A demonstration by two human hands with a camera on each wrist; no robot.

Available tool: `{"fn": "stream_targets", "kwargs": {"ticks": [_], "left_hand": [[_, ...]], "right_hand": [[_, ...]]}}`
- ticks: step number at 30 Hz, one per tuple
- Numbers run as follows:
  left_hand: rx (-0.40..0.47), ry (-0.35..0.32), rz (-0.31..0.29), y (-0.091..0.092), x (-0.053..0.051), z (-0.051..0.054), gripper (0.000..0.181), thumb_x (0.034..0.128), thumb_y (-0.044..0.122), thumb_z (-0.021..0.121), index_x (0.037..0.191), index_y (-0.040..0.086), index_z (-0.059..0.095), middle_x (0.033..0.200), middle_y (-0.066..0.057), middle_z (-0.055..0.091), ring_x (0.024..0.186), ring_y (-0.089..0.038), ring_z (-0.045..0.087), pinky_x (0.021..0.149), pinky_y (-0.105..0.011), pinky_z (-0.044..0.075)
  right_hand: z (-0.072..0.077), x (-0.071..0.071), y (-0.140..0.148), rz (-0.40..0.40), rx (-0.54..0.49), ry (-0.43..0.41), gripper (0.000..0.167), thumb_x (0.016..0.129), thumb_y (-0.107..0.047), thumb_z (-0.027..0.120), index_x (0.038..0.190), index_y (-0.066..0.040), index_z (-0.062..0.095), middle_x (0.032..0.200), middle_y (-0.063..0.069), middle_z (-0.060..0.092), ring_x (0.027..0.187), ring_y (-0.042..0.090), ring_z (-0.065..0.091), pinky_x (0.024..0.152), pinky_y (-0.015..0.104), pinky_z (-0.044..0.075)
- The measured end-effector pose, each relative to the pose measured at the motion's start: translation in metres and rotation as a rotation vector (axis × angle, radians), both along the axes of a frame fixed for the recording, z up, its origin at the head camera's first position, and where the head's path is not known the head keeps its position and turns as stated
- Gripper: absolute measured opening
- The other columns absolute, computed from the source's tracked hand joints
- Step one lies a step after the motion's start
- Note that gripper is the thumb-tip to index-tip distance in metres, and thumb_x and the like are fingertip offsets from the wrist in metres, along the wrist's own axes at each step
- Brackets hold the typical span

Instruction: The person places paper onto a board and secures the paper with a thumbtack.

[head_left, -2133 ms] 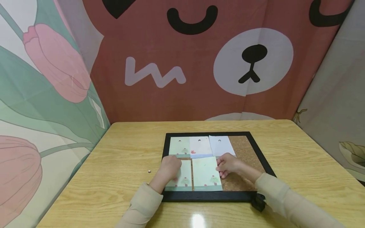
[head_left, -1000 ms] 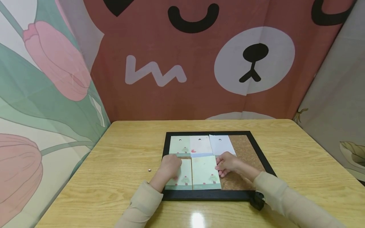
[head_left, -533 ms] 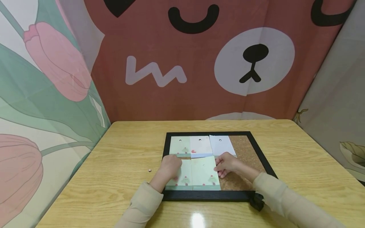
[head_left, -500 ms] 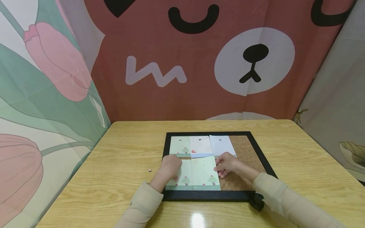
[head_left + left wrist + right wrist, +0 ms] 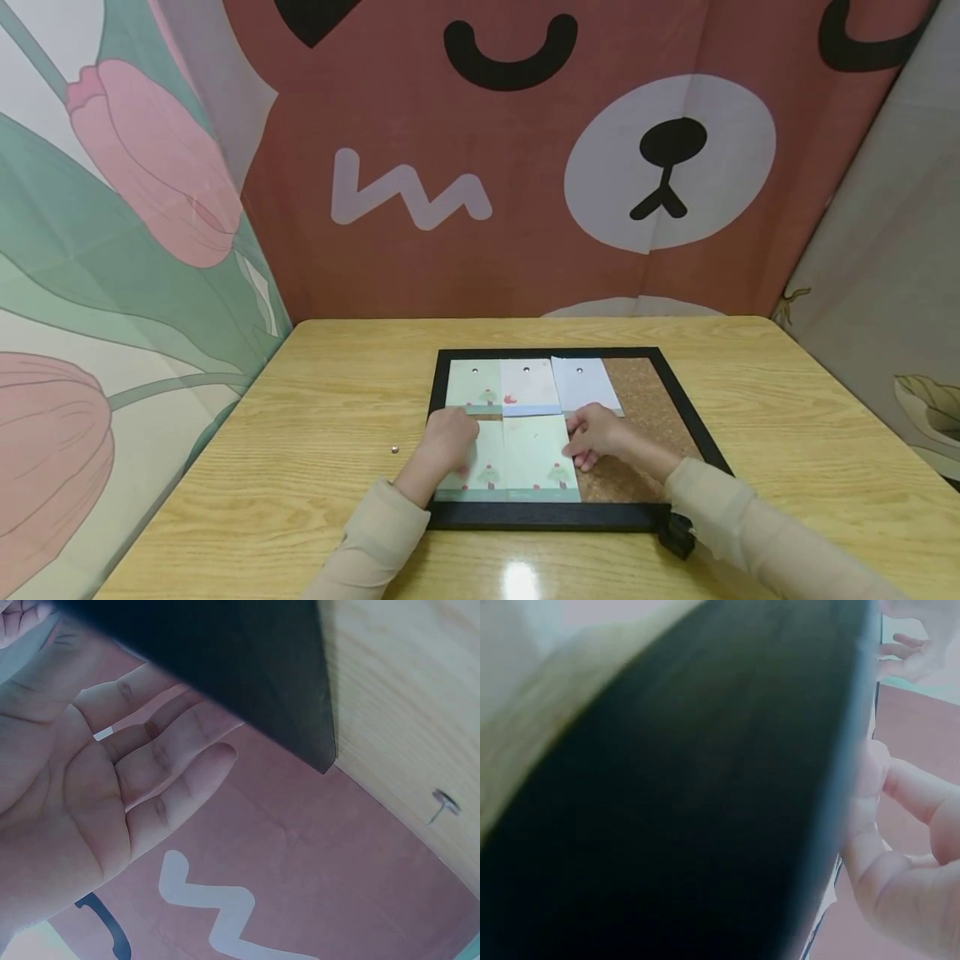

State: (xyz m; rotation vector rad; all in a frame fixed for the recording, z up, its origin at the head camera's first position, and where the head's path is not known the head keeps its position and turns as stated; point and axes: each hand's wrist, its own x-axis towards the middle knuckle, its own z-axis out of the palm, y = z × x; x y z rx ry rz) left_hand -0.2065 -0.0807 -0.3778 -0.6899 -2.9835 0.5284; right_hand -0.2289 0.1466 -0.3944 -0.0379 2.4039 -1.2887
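Note:
A framed corkboard (image 5: 637,400) lies on the table. My left hand (image 5: 450,437) rests on the lower-left note sheet (image 5: 487,462), covering its upper part; whether a pin is under the fingertips is hidden. The left wrist view shows that hand's (image 5: 112,757) outer fingers loosely extended beside the dark frame (image 5: 247,667). With thumb and forefinger, my right hand (image 5: 600,435) pinches the right edge of the lower-middle note sheet (image 5: 536,454), pale green with a small tree. This sheet's left edge meets the first sheet. The frame blocks much of the right wrist view, where my right hand (image 5: 907,847) shows at the right.
Three sheets, green (image 5: 471,387), pinkish (image 5: 528,388) and bluish (image 5: 588,390), are pinned across the board's top row. A loose thumbtack (image 5: 395,450) lies on the table (image 5: 337,383) left of the board. A small black object (image 5: 677,533) sits by my right wrist.
The lower-middle sheet has shifted slightly left with my right hand, closing the gap to the lower-left sheet, and its top edge has come down a little. My left hand has stayed put.

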Motion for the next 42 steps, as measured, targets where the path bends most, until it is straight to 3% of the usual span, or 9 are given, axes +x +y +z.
{"fn": "stream_targets", "kwargs": {"ticks": [5, 9, 11, 15, 18, 23, 30, 35, 42], "left_hand": [[0.006, -0.017, 0.007, 0.000, 0.000, 0.001, 0.037, 0.0501, 0.033, 0.086, 0.075, 0.014, 0.066, 0.062, 0.001, 0.054, 0.055, -0.011, 0.042, 0.047, -0.026, 0.042], [0.008, -0.016, 0.009, 0.000, 0.001, 0.001, 0.037, 0.0501, 0.032, 0.086, 0.075, 0.014, 0.066, 0.063, 0.001, 0.054, 0.055, -0.011, 0.041, 0.047, -0.026, 0.042], [0.007, -0.010, 0.007, 0.000, 0.001, 0.000, 0.037, 0.0500, 0.033, 0.086, 0.075, 0.014, 0.066, 0.063, 0.001, 0.054, 0.055, -0.011, 0.041, 0.047, -0.026, 0.042], [0.004, -0.001, 0.000, 0.000, 0.001, 0.000, 0.037, 0.0499, 0.033, 0.086, 0.074, 0.013, 0.066, 0.063, 0.000, 0.055, 0.054, -0.011, 0.042, 0.047, -0.027, 0.042], [0.003, 0.005, -0.003, 0.000, 0.001, -0.001, 0.037, 0.0494, 0.033, 0.086, 0.074, 0.013, 0.066, 0.062, 0.001, 0.054, 0.054, -0.011, 0.042, 0.047, -0.027, 0.042], [0.001, -0.007, 0.010, 0.001, 0.001, 0.000, 0.037, 0.0512, 0.032, 0.086, 0.075, 0.013, 0.066, 0.063, 0.001, 0.054, 0.055, -0.011, 0.042, 0.047, -0.026, 0.042], [-0.008, 0.004, 0.011, 0.001, 0.000, 0.001, 0.039, 0.0491, 0.034, 0.086, 0.076, 0.013, 0.066, 0.064, 0.001, 0.055, 0.055, -0.011, 0.043, 0.046, -0.027, 0.042], [-0.010, -0.012, 0.019, 0.001, 0.000, 0.001, 0.039, 0.0512, 0.034, 0.086, 0.077, 0.013, 0.067, 0.065, 0.001, 0.055, 0.056, -0.011, 0.042, 0.047, -0.026, 0.042], [-0.006, -0.025, 0.015, 0.000, 0.001, 0.001, 0.039, 0.0514, 0.035, 0.085, 0.078, 0.013, 0.067, 0.066, 0.001, 0.056, 0.057, -0.011, 0.042, 0.048, -0.025, 0.042]], "right_hand": [[-0.001, 0.002, -0.001, 0.008, 0.021, 0.060, 0.047, 0.069, 0.006, 0.072, 0.108, 0.005, 0.045, 0.067, 0.014, 0.055, 0.044, 0.016, 0.055, 0.043, 0.028, 0.048], [0.000, 0.004, -0.002, 0.047, 0.041, 0.089, 0.055, 0.070, 0.006, 0.071, 0.117, 0.004, 0.043, 0.064, 0.012, 0.056, 0.043, 0.015, 0.053, 0.042, 0.028, 0.047], [0.001, 0.006, -0.001, 0.102, 0.082, 0.121, 0.055, 0.070, 0.003, 0.073, 0.118, 0.002, 0.047, 0.060, 0.010, 0.055, 0.042, 0.014, 0.050, 0.041, 0.027, 0.045], [0.002, 0.008, 0.002, 0.284, 0.182, 0.290, 0.049, 0.067, -0.005, 0.077, 0.112, 0.002, 0.057, 0.063, 0.004, 0.050, 0.052, 0.014, 0.042, 0.048, 0.025, 0.038], [0.001, 0.009, 0.005, 0.393, 0.245, 0.433, 0.049, 0.065, -0.012, 0.079, 0.109, 0.001, 0.061, 0.081, 0.006, 0.051, 0.071, 0.018, 0.044, 0.059, 0.030, 0.039], [-0.001, 0.011, 0.008, 0.501, 0.310, 0.539, 0.061, 0.064, -0.026, 0.079, 0.117, -0.003, 0.058, 0.126, 0.021, 0.042, 0.111, 0.037, 0.036, 0.084, 0.050, 0.037], [0.000, 0.013, 0.011, 0.563, 0.306, 0.468, 0.075, 0.067, -0.034, 0.075, 0.128, -0.001, 0.046, 0.139, 0.022, 0.028, 0.126, 0.045, 0.016, 0.091, 0.065, 0.018], [0.001, 0.014, 0.011, 0.565, 0.299, 0.405, 0.078, 0.069, -0.035, 0.075, 0.131, -0.001, 0.042, 0.140, 0.021, 0.026, 0.128, 0.042, 0.014, 0.094, 0.062, 0.018], [0.001, 0.016, 0.012, 0.586, 0.279, 0.404, 0.078, 0.069, -0.035, 0.074, 0.131, 0.000, 0.042, 0.141, 0.021, 0.026, 0.129, 0.041, 0.014, 0.094, 0.062, 0.017]]}}
